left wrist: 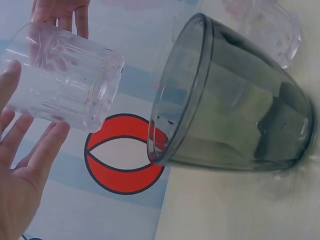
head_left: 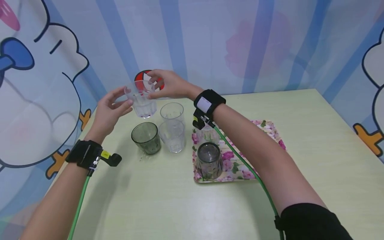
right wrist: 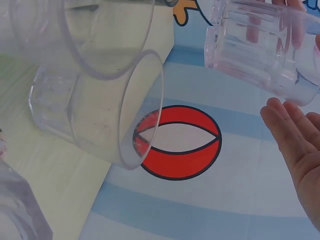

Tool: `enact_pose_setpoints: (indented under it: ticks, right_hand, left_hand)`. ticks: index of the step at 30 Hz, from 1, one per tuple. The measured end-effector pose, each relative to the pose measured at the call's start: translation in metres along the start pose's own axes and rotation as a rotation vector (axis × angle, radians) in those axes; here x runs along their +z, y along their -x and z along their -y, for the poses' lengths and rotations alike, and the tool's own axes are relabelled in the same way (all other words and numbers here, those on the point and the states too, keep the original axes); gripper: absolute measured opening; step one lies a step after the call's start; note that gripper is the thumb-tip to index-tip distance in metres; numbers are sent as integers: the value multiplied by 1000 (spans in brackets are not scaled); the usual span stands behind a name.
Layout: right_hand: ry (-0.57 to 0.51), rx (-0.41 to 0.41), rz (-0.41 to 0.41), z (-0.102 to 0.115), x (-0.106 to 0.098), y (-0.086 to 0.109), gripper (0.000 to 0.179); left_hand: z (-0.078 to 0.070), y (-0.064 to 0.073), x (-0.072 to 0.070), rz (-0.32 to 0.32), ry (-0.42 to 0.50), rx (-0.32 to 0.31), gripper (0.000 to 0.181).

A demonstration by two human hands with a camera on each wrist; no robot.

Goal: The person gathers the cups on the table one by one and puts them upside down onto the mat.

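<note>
A clear faceted glass (head_left: 144,105) is held upright above the far left of the table, between both hands. My left hand (head_left: 108,109) grips its left side with thumb and fingers, as the left wrist view also shows around the glass (left wrist: 70,82). From the right, my right hand (head_left: 175,86) holds it near the rim, thumb in front. Below stands a grey-green tinted glass (head_left: 147,141), mouth up. To its right are two clear glasses, a nearer one (head_left: 172,138) and a farther one (head_left: 175,111), apparently close together.
A floral tray (head_left: 240,171) lies right of the glasses. On it a dark tinted glass (head_left: 209,163) stands upside down, with a clear glass (head_left: 208,136) behind it, partly hidden by the right wrist strap. A patterned cloth wall (head_left: 210,50) borders the table's back edge.
</note>
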State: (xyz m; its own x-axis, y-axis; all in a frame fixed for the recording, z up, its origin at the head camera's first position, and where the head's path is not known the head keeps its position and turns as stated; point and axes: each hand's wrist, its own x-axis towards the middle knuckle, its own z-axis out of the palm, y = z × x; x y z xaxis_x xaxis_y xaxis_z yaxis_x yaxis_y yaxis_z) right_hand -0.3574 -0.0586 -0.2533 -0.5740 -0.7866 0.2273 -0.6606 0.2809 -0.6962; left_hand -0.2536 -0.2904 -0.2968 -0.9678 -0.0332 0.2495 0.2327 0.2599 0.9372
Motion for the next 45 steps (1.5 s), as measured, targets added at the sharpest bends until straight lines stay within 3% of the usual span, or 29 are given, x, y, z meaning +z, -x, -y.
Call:
enact_pose_setpoints:
  ticks: [9,18,30,37,45]
  right_hand:
    - [-121,-36,-59,10,0,9,74]
    - [-147,-17,-92,22,-4,18,71]
    - [-171,-61,-120,32,-8,30,53]
    - [-178,-71,-139,40,-11,42,53]
    - [-108,-57,-173,46,-15,59,56]
  left_hand:
    - [-12,10,3,3,157,62,55]
    - [-23,15,4,51,248,135,51]
    - [-42,21,11,41,246,127,53]
    - [-52,25,15,36,234,128,51]
    - [-59,35,26,42,243,152,51]
